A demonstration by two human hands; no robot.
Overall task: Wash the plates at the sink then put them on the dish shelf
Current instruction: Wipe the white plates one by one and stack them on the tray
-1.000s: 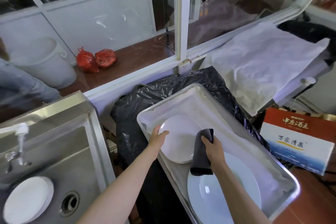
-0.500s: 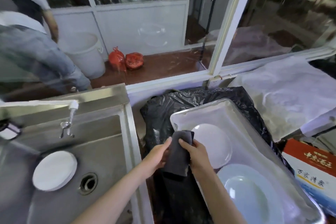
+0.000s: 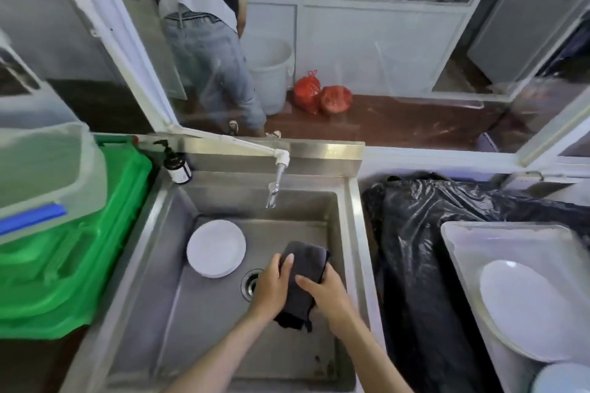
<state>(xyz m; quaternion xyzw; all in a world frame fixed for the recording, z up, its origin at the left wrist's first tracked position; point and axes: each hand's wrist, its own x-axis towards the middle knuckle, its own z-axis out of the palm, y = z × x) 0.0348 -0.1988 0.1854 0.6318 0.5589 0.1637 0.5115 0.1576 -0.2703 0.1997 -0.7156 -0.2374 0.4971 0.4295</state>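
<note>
Fingers of both hands, left hand (image 3: 271, 287) & right hand (image 3: 329, 293), curl round dark cloth (image 3: 303, 277) at frame centre, over sink (image 3: 223, 329). Plate stack (image 3: 216, 248) sits in basin, left of cloth.

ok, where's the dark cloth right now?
Head view: the dark cloth is over the sink, right of the plate stack, held by the left hand and right hand.

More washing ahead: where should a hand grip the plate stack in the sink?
Grip the plate stack at its right rim, coming from the drain side. It lies flat near the sink's left wall, leaving little finger room there; the right edge is clear.
</note>
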